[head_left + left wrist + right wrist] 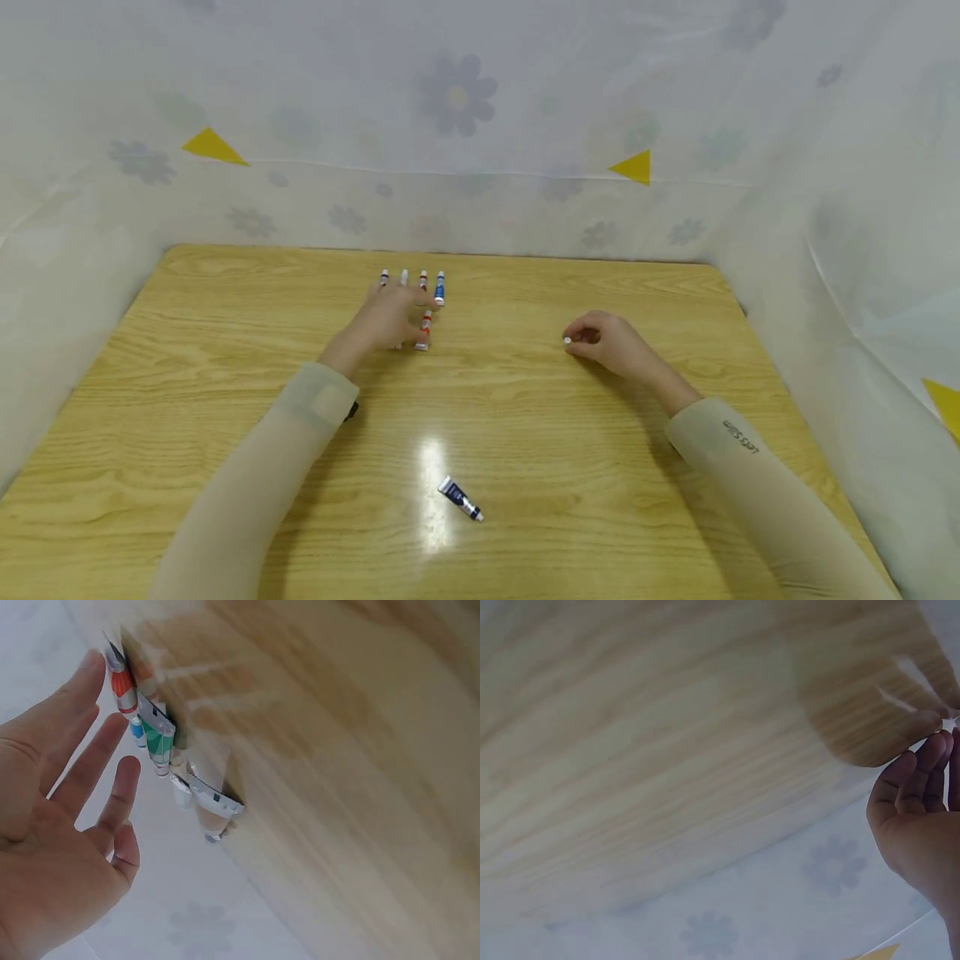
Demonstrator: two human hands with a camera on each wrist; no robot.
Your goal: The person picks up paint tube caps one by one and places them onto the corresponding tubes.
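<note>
White and small, a cap (567, 340) sits pinched at the fingertips of your right hand (611, 343), which rests on the wooden table (225, 333) well to the right of the row of paint tubes (412, 287). Your left hand (390, 317) lies spread and slack over that row, gripping nothing, its fingers just beside the red tube (424, 330). Settle on one tube and close round its body squarely, so its neighbours stay lined up; the dark tube (460, 498) lies apart, nearer you.

Pale wooden table (225, 400), flowered grey curtain (457, 92), dark-blue tube (459, 498).
</note>
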